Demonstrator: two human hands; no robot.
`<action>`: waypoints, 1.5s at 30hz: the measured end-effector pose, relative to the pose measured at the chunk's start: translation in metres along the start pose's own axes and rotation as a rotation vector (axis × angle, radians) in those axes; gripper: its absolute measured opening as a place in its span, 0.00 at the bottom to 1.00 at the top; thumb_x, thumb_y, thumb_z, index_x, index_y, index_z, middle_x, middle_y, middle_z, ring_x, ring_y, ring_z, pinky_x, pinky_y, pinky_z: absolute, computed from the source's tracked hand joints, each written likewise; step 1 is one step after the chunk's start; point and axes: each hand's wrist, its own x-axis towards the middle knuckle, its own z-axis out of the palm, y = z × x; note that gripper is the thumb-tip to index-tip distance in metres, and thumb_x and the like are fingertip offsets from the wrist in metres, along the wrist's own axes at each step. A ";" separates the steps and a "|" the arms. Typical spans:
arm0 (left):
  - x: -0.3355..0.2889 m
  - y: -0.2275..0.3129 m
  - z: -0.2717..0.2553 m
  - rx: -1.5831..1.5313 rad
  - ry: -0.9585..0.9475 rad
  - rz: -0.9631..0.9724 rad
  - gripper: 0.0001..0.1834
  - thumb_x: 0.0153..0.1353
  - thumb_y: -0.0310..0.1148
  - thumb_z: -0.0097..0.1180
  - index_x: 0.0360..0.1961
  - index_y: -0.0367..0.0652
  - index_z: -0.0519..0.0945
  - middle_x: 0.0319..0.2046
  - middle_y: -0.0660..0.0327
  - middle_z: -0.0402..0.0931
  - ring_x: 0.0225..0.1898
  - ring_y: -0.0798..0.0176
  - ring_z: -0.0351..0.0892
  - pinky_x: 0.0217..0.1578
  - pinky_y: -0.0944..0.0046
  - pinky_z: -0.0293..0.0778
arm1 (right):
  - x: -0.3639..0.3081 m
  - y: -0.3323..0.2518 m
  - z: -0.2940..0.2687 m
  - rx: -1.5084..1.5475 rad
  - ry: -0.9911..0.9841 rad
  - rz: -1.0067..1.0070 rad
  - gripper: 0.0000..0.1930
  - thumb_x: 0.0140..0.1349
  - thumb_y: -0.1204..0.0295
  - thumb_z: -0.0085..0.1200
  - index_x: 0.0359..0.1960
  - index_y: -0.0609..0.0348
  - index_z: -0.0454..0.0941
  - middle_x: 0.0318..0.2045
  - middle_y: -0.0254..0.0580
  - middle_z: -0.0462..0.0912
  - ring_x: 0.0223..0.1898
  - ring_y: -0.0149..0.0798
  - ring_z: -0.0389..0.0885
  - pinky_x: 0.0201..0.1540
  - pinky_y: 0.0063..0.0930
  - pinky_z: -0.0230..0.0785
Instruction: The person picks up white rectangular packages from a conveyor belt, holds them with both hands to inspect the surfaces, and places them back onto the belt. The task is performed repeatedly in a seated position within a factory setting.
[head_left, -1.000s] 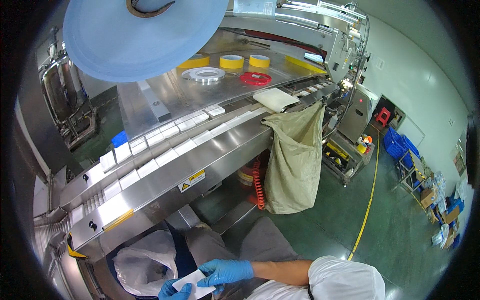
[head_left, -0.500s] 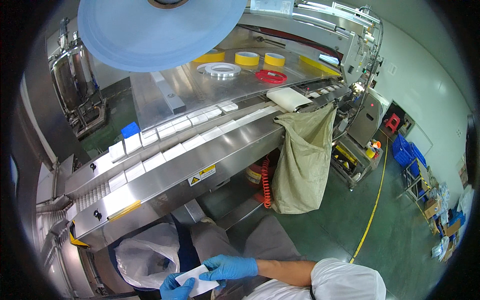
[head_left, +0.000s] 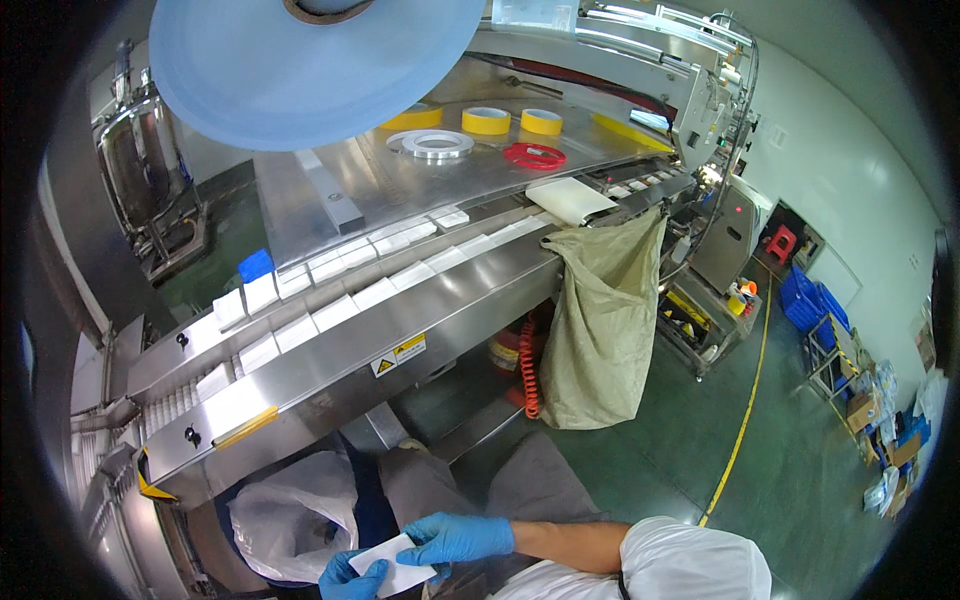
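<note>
1. The flat white packet (head_left: 400, 576) is up in the air, held between two blue-gloved hands. No table is under it.
2. The left hand (head_left: 347, 576) pinches the packet's lower left part, with the thumb on top. From this hand, the packet lies to the right.
3. The right hand (head_left: 460, 540) pinches the packet's upper right part. From this hand, the packet lies to the left and a bit down.
4. Both hands touch the packet, so neither one is nearer to it. Its long side seems to slope up to the right, but fingers hide some of it, so I cannot be sure.
5. The metal conveyor (head_left: 470, 278) is in front of the hands. The packet is on the person's side of its near edge, well apart from it.
6. More white packets (head_left: 375, 294) sit in a row along that near edge.
7. The clear plastic bag (head_left: 262, 522) is below the conveyor's near left corner. The left hand is nearer to it than the right.
</note>
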 end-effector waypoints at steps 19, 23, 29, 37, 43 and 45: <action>0.000 -0.001 -0.003 -0.024 -0.023 -0.015 0.06 0.59 0.25 0.64 0.37 0.36 0.83 0.28 0.68 0.79 0.28 0.76 0.72 0.28 0.74 0.67 | -0.001 -0.005 0.009 0.033 0.049 -0.004 0.17 0.66 0.62 0.58 0.50 0.61 0.77 0.28 0.31 0.82 0.25 0.21 0.78 0.26 0.14 0.73; 0.003 -0.002 0.000 0.013 0.004 -0.032 0.10 0.58 0.24 0.65 0.40 0.35 0.81 0.32 0.65 0.80 0.30 0.74 0.75 0.30 0.72 0.71 | -0.004 -0.006 0.008 -0.065 0.114 0.028 0.22 0.67 0.60 0.57 0.54 0.65 0.75 0.30 0.33 0.81 0.25 0.22 0.76 0.27 0.17 0.73; 0.003 -0.011 -0.008 -0.009 0.035 -0.087 0.16 0.55 0.27 0.69 0.43 0.34 0.79 0.37 0.56 0.83 0.36 0.68 0.81 0.40 0.67 0.79 | -0.001 -0.014 0.012 -0.149 0.159 0.101 0.22 0.65 0.64 0.59 0.55 0.66 0.74 0.34 0.38 0.83 0.30 0.26 0.80 0.32 0.19 0.75; 0.001 -0.006 -0.009 -0.022 0.009 -0.122 0.19 0.58 0.31 0.68 0.47 0.34 0.77 0.40 0.54 0.82 0.38 0.66 0.82 0.42 0.66 0.79 | -0.003 -0.012 0.012 -0.174 0.138 0.060 0.20 0.68 0.65 0.56 0.56 0.65 0.73 0.40 0.40 0.82 0.34 0.27 0.81 0.34 0.20 0.77; 0.004 -0.005 -0.010 -0.059 -0.027 -0.149 0.18 0.57 0.32 0.69 0.45 0.35 0.78 0.40 0.55 0.82 0.38 0.66 0.81 0.42 0.67 0.79 | -0.004 -0.012 0.012 -0.152 0.171 0.029 0.20 0.67 0.64 0.56 0.55 0.64 0.73 0.38 0.40 0.83 0.32 0.26 0.80 0.33 0.19 0.77; 0.002 -0.005 -0.010 -0.069 -0.027 -0.150 0.18 0.57 0.32 0.69 0.45 0.35 0.78 0.39 0.56 0.82 0.37 0.67 0.81 0.41 0.68 0.79 | -0.003 -0.010 0.012 -0.148 0.177 0.032 0.20 0.67 0.64 0.57 0.55 0.63 0.74 0.37 0.39 0.83 0.31 0.26 0.80 0.33 0.18 0.77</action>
